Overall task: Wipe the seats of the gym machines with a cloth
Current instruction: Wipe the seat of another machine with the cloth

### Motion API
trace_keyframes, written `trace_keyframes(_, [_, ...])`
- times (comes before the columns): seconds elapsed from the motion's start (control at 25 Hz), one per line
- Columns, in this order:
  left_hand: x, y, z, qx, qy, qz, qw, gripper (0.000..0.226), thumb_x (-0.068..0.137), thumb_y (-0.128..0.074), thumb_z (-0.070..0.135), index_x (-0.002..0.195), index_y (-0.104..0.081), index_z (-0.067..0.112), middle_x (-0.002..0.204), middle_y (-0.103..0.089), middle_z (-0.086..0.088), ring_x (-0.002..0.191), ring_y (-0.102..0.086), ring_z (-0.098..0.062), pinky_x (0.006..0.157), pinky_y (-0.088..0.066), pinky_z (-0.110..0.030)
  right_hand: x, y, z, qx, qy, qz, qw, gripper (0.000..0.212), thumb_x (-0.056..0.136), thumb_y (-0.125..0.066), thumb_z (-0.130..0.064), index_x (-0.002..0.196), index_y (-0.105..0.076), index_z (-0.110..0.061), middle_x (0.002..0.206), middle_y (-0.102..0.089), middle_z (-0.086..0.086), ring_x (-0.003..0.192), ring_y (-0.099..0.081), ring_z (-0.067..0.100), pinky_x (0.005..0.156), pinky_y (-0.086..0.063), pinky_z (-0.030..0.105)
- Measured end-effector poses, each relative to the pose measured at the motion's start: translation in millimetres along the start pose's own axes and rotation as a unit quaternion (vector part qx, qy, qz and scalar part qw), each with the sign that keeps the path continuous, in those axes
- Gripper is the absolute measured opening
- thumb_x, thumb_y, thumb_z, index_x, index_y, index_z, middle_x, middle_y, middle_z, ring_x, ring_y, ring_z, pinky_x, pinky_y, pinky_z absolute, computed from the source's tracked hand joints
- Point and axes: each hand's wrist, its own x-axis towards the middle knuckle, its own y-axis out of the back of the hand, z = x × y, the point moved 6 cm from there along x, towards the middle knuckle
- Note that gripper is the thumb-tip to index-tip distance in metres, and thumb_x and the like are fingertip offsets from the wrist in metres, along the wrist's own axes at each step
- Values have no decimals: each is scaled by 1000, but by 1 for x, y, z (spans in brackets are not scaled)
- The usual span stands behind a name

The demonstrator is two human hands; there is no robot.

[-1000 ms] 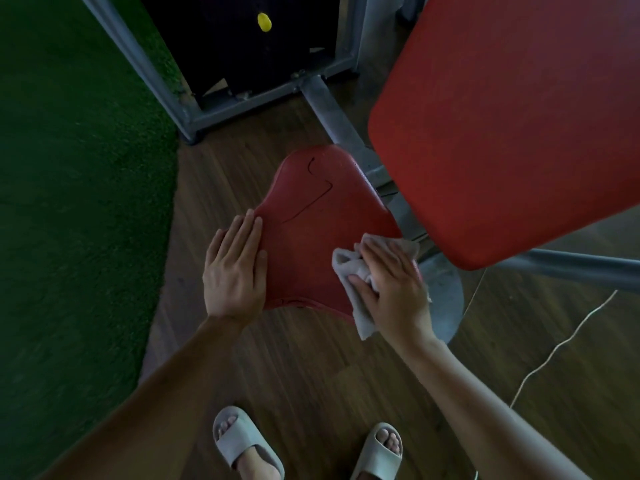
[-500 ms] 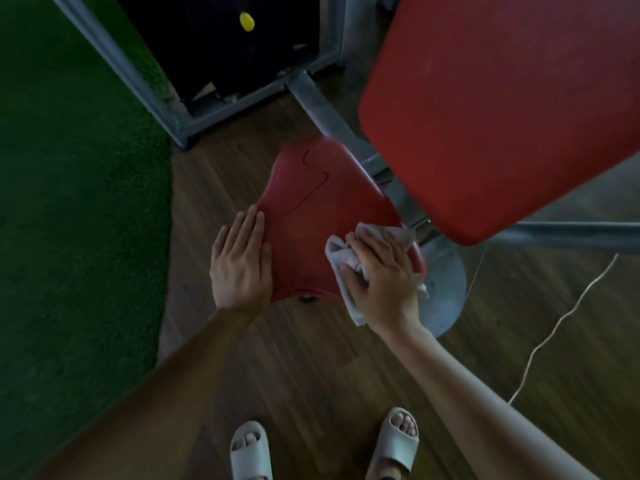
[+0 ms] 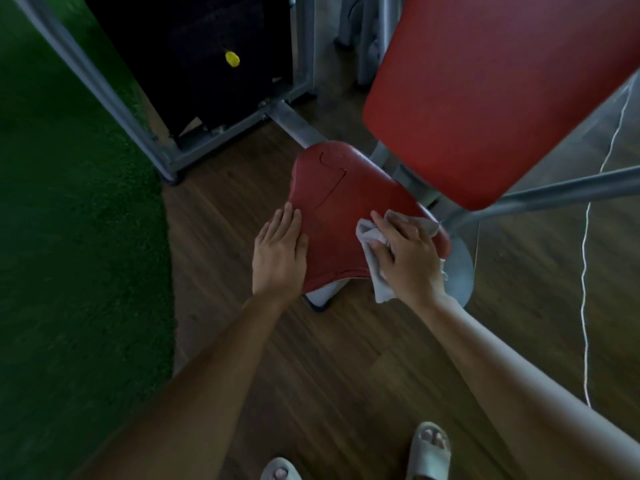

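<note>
Cloth (image 3: 378, 284) under right hand (image 3: 408, 261) on seat (image 3: 341, 209); left hand (image 3: 278, 258) flat.

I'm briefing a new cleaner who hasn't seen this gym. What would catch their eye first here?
The big red back pad fills the upper right, with the smaller red seat below it at centre. On the seat, the right hand presses a grey cloth at its right side, while the left hand lies flat on its left edge. Dark green turf covers the left.
</note>
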Motion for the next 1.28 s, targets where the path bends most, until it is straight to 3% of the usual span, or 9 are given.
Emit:
trace_keyframes(0.16, [1, 0, -11, 8, -44, -18, 999, 49, 109, -31, 31, 155, -32, 14, 163, -25, 0, 151, -23, -18, 122, -20, -40, -5, -2, -3, 16, -9, 3, 1000, 47, 101, -49, -41, 146, -51, -26, 150, -50, 3, 138, -44, 28, 109, -42, 50])
trace_keyframes(0.48, [0, 4, -9, -3, -18, 22, 1000, 46, 110, -33, 27, 153, -36, 14, 162, -31, 0, 150, -24, -16, 120, -9, -27, -6, -2, 2, 54, 12, 71, 996, 44, 99, -54, -41, 140, -59, -24, 143, -58, 1, 132, -50, 25, 108, -44, 45])
trace_keyframes(0.64, [1, 3, -14, -18, -41, 49, 998, 47, 108, -31, 31, 151, -41, 13, 159, -37, -1, 148, -29, -17, 123, -20, -37, -1, -5, 6, 38, 47, 121, 991, 47, 97, -53, -49, 136, -62, -26, 133, -64, -2, 123, -58, 23, 100, -48, 47])
trace_keyframes(0.76, [4, 4, -15, -40, -60, 59, 996, 47, 107, -32, 31, 149, -45, 15, 157, -40, 0, 147, -32, -15, 123, -24, -39, -1, -4, 8, 25, 57, 137, 989, 52, 96, -44, -56, 138, -60, -30, 133, -64, -5, 123, -57, 22, 103, -45, 48])
trace_keyframes(0.96, [-2, 7, -14, -57, -73, 76, 993, 40, 108, -39, 23, 146, -49, 14, 155, -44, 0, 145, -35, -15, 116, -17, -21, -11, -3, 7, 66, 53, 188, 978, 49, 94, -47, -53, 137, -59, -33, 128, -64, -6, 118, -59, 19, 101, -46, 49])
trace_keyframes(1.08, [0, 5, -15, -53, -89, 69, 992, 41, 108, -40, 24, 145, -51, 14, 154, -45, 0, 145, -36, -15, 118, -21, -28, -27, -9, -2, 72, 30, 235, 969, 43, 96, -55, -48, 136, -61, -34, 131, -59, -8, 121, -53, 20, 104, -40, 41])
trace_keyframes(1.16, [2, 6, -16, -62, -90, 70, 991, 40, 107, -41, 25, 143, -53, 15, 152, -47, 0, 144, -37, -16, 117, -24, -32, -42, -22, -17, 45, 23, 257, 965, 40, 97, -55, -51, 134, -62, -37, 135, -55, -13, 124, -43, 19, 98, -33, 35])
trace_keyframes(1.28, [0, 8, -16, -77, -82, 81, 990, 39, 106, -43, 27, 142, -56, 19, 151, -49, 3, 141, -41, -16, 115, -27, -31, -67, -46, -33, 28, -3, 316, 948, 37, 96, -57, -52, 129, -65, -37, 132, -53, -13, 122, -37, 21, 95, -39, 43])
